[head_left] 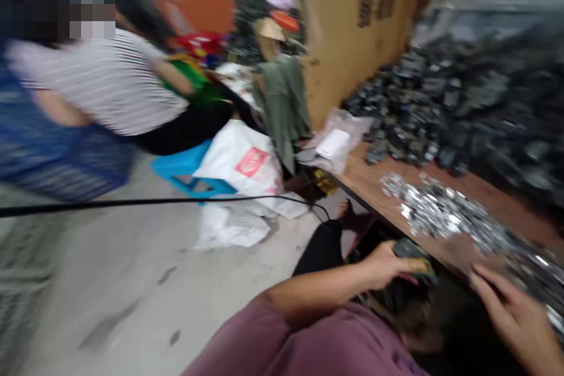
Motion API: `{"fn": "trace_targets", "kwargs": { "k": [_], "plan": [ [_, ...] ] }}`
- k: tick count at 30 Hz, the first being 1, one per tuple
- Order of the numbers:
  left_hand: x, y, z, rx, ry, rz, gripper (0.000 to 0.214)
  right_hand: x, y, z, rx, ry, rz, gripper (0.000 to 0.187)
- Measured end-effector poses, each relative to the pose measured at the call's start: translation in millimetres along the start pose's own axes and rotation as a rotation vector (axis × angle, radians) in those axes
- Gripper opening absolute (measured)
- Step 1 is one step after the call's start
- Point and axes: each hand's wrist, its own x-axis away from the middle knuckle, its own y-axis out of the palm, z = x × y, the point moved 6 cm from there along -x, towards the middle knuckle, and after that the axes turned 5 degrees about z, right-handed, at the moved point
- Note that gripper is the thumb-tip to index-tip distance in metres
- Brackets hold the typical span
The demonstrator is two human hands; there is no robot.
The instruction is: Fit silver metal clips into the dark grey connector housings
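My left hand (385, 267) is closed around a dark, block-like piece (416, 261) with a yellowish-green side, held beside the table's front edge. Motion blur hides what kind of piece it is. At the lower right, my right hand (513, 308) hovers by the same edge, thumb and forefinger drawn together at the tips. Whatever they pinch, if anything, is too smeared to make out. Close to that hand, a pile of small shiny silver pieces (449, 211) lies on the brown wooden table (374, 188).
A heap of dark parts (423, 100) covers the back of the table, against a cardboard panel (352, 29). A white box-shaped item (333, 144) rests on clear plastic. Leftward are a seated person (110, 82), blue crates (66, 153), a blue stool (185, 167) and a black cable (154, 202).
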Motion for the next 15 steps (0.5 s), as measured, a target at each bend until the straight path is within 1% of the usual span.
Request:
{"fn": "trace_targets", "kwargs": {
  "k": [1, 2, 3, 4, 6, 8, 10, 12, 15],
  "plan": [
    [2, 0.1, 1, -0.022, 0.035, 0.019, 0.059, 1, -17, 7, 0.030, 0.054, 0.032, 0.032],
    [4, 1.7, 2, -0.050, 0.054, 0.011, 0.054, 1, -34, 16, 0.081, 0.109, 0.078, 0.033],
    [3, 4.2, 1, -0.074, 0.060, -0.013, 0.049, 1, -47, 24, 0.135, 0.149, 0.087, 0.033],
    [2, 5.0, 1, -0.081, 0.071, -0.009, 0.045, 1, -58, 33, 0.182, 0.185, 0.091, 0.033],
    [0, 6.1, -5, -0.114, 0.036, 0.013, 0.045, 4, -70, 50, 0.254, 0.260, 0.050, 0.030],
    [1, 9.1, -12, -0.158, -0.035, 0.013, 0.049, 8, -69, 57, 0.310, 0.298, -0.033, 0.026],
    [5, 14.4, -17, -0.224, -0.076, -0.013, 0.050, 10, -61, 55, 0.380, 0.296, -0.120, 0.025],
    [10, 20.0, -18, -0.290, -0.074, -0.035, 0.049, 9, -51, 47, 0.463, 0.274, -0.182, 0.023],
    [13, 25.7, -17, -0.349, -0.047, -0.035, 0.047, 0, -35, 33, 0.578, 0.217, -0.218, 0.024]
  ]
}}
